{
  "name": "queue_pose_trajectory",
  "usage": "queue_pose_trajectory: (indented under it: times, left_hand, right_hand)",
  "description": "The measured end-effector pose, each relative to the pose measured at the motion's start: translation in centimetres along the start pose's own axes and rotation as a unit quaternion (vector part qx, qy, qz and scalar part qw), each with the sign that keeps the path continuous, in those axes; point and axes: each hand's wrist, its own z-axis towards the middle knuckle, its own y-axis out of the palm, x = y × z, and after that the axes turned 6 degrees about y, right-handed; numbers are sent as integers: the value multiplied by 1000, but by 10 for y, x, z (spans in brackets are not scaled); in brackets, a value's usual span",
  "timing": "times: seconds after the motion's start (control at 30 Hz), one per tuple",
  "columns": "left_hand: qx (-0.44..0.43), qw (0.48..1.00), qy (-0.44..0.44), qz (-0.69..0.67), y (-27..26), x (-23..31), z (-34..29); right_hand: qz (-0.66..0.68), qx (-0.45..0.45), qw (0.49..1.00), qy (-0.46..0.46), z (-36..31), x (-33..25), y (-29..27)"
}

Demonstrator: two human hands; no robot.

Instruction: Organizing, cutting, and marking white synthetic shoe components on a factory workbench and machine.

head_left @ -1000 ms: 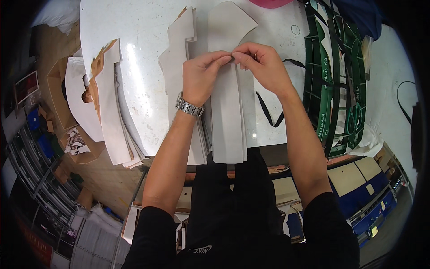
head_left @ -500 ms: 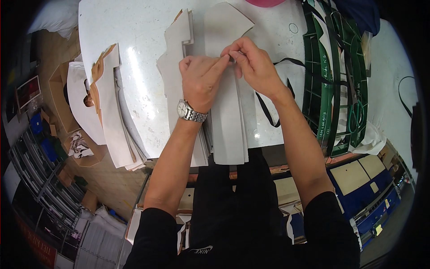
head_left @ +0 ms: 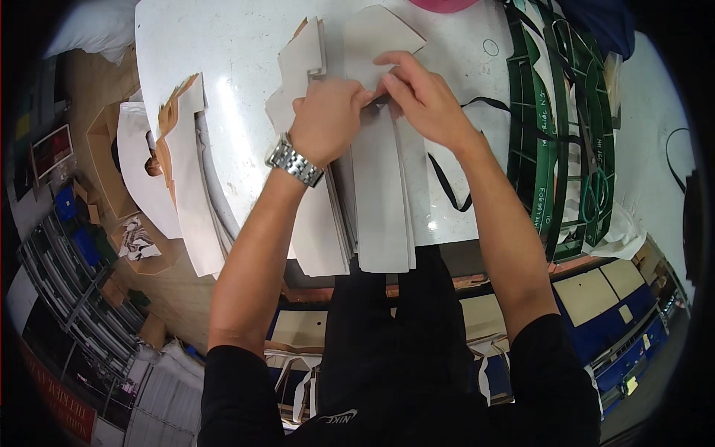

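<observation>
A stack of long white sheets (head_left: 381,194) lies lengthwise in front of me, its lower end reaching past the table's near edge. Above it my left hand (head_left: 329,118), a metal watch on its wrist, is closed with fingertips at a short dark band (head_left: 380,98) that looks like black strap. My right hand (head_left: 424,100) pinches the same band from the other side, its index finger raised. The knuckles hide most of the band. Directly left lies a second white stack (head_left: 319,242) with a stepped upper end, partly under my left hand and forearm.
Further left, more white pieces (head_left: 195,171) with brown edges lie at the table's side. A loose black strap (head_left: 449,186) curves right of the stack. Green slatted frames (head_left: 547,149) hold teal-handled scissors (head_left: 593,195). A pink round object (head_left: 443,4) sits at the far edge.
My left hand has drawn left and slightly down, its wrist turning. The right index finger has lifted, and the hands are a little farther apart, with more of the dark band showing.
</observation>
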Motion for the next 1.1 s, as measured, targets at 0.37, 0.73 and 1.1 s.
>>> queue_pose_trajectory:
  times: [0.37, 0.73, 1.1]
  left_hand:
    - [47, 992, 9, -118, 4, -7, 1]
    - [107, 991, 27, 78, -11, -38, -34]
    - [110, 935, 158, -296, -10, -23, -19]
  right_hand:
    - [-158, 135, 971, -117, -24, 7, 23]
    - [-325, 112, 938, -38, -32, 24, -53]
    - [252, 53, 964, 72, -28, -15, -13]
